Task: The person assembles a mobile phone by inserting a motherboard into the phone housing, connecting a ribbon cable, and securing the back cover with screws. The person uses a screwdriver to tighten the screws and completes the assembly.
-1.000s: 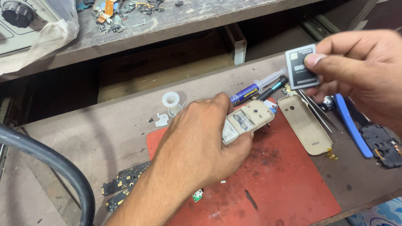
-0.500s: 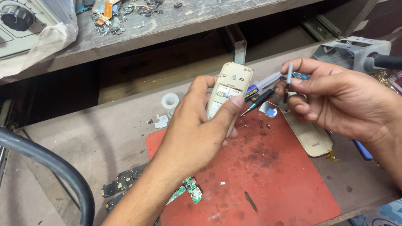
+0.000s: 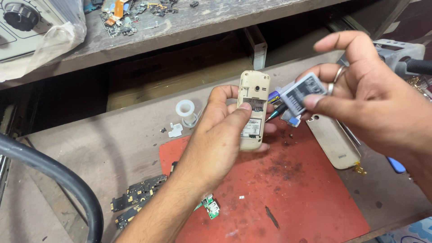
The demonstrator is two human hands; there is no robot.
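Note:
My left hand (image 3: 216, 139) holds a beige mobile phone (image 3: 253, 108) upright above the red work mat (image 3: 288, 193). The phone's back is open toward me, showing the bare battery bay with a label inside. My thumb lies across the bay. My right hand (image 3: 369, 94) is just right of the phone and pinches a small grey battery (image 3: 300, 92) between thumb and fingers, tilted, a short gap from the phone. The phone's beige back cover (image 3: 330, 140) lies flat on the bench under my right hand.
A white plastic spool (image 3: 185, 109) stands on the bench left of the phone. Dark circuit boards (image 3: 135, 198) and a small green board (image 3: 210, 208) lie at the mat's left edge. A thick black hose (image 3: 58, 175) crosses the lower left. A shelf (image 3: 180, 27) with parts runs above.
My left hand has lifted the phone off the mat and turned its open back toward me. My right hand has brought the battery down close beside the phone.

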